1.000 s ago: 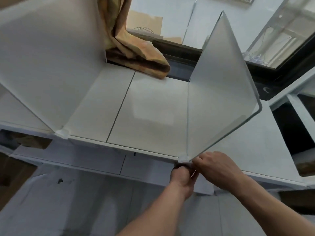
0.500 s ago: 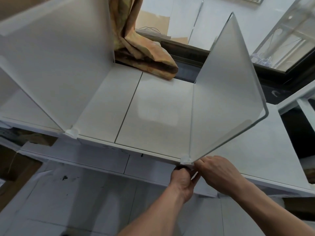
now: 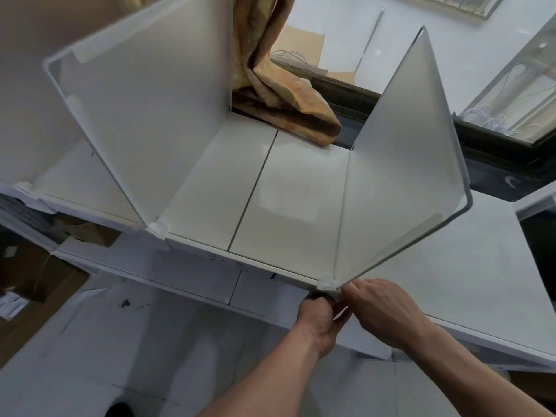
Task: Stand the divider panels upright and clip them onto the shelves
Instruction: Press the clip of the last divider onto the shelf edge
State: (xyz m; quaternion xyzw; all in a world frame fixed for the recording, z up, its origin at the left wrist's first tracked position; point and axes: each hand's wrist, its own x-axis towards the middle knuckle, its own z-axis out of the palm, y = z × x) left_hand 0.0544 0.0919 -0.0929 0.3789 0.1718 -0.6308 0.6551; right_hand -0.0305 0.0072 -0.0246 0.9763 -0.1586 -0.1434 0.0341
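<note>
Clipping the right divider panel [image 3: 403,182] onto the shelf [image 3: 270,191] looks like the step in hand. The left hand [image 3: 320,319] curls up from below and pinches the white clip [image 3: 327,285] on the shelf's front edge. The right hand [image 3: 388,311] closes in from the clip's right, fingertips hidden, so its grip can't be told. The panel rises upright just behind the clip. Well left of the clip, the left divider panel [image 3: 150,115] already stands clipped. Next, I'd judge, the clip needs a firm, square push home.

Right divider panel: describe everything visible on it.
The right divider panel is frosted translucent plastic with a raised rim and rounded corner, standing upright front to back on the white shelf. A white clip seats its front bottom corner; the left hand grips the clip from below, the right hand meets it too.
</note>
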